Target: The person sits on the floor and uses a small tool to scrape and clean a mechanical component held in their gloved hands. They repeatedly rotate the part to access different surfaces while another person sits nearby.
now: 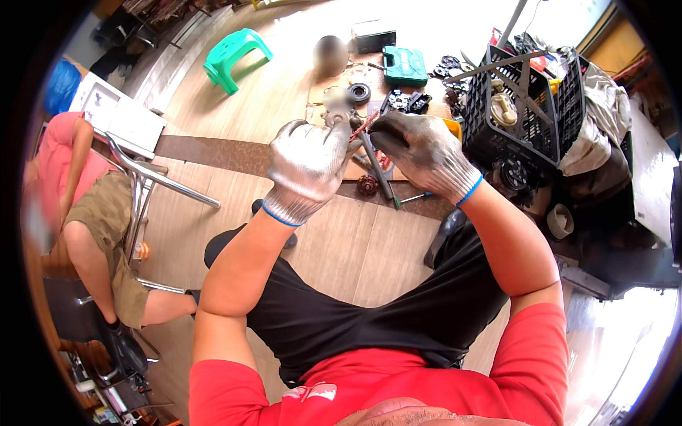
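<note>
Both hands wear pale work gloves with blue cuffs and meet above the floor in front of me. My left hand (307, 162) is closed, its fingertips at a small greyish metal part whose exact kind I cannot make out. Beside it my right hand (430, 152) has its fingers pressed together around one end of a thin red strand (366, 125), which looks like wire. The strand's other end runs to the left fingertips. Just below the hands lie a long dark bar (378, 170), a round dark-red part (367, 185) and a thin tool with a green end (412, 199).
Beyond the hands are a black ring-shaped part (359, 93) and a green tool case (405, 67). A black plastic crate (522, 106) of parts stands at right. A green stool (236, 57) is far left; a person in pink (78, 156) sits at left near a metal-framed chair (160, 186).
</note>
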### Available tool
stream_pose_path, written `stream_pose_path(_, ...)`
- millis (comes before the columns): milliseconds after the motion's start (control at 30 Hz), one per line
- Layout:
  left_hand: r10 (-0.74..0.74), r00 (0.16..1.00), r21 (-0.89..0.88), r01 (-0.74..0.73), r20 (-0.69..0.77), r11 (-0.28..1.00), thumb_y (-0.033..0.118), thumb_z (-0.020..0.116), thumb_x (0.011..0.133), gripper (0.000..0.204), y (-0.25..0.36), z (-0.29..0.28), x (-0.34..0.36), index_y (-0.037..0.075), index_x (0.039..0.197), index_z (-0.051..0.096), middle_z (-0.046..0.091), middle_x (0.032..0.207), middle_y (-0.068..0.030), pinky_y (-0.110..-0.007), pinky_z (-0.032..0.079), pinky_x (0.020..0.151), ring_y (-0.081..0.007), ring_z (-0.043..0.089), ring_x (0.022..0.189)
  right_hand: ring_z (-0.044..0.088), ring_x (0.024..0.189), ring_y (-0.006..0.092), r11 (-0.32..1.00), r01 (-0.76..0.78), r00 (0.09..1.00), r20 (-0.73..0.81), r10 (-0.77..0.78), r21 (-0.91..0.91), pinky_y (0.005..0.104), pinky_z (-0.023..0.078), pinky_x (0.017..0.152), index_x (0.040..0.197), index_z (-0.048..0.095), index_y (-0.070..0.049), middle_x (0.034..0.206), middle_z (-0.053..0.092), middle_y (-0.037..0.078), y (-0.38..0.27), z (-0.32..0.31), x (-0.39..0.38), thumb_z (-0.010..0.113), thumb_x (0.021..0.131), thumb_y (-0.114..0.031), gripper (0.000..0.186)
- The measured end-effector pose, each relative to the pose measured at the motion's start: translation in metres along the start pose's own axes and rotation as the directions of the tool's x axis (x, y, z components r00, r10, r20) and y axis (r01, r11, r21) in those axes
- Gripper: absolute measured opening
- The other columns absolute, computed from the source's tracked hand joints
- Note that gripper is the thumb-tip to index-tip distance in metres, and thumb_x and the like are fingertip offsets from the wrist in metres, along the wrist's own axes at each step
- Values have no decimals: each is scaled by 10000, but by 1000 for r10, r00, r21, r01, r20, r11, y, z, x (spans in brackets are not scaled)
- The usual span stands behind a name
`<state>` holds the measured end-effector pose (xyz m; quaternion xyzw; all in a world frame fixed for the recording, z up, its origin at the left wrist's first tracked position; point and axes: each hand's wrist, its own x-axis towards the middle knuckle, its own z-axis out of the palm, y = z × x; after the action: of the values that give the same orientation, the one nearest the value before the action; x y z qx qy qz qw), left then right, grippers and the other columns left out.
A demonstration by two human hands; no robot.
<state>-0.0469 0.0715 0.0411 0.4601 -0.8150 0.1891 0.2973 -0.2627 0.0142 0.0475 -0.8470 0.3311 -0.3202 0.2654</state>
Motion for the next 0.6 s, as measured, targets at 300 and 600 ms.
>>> stream_pose_path(300, 23, 982, -39, -31, -185, 999, 34, 788, 786, 271, -2, -4, 6, 19, 1040, 696, 640, 737, -139, -447, 527, 672, -344, 628, 665, 684, 770, 375, 988, -54, 998, -20, 57, 142, 435, 539, 675, 1056, 692, -57, 842, 692, 188, -9, 8, -5, 636, 992, -262, 221)
stream_pose_path(600, -513, 852, -469, 412, -107, 781, 134, 649, 999, 194, 10, -4, 1, -44, 996, 727, 719, 820, -132, -315, 532, 693, -186, 674, 733, 678, 858, 379, 927, -109, 991, -27, 127, 359, 419, 541, 746, 1061, 702, -31, 944, 694, 196, -26, 32, -5, 636, 989, -182, 180)
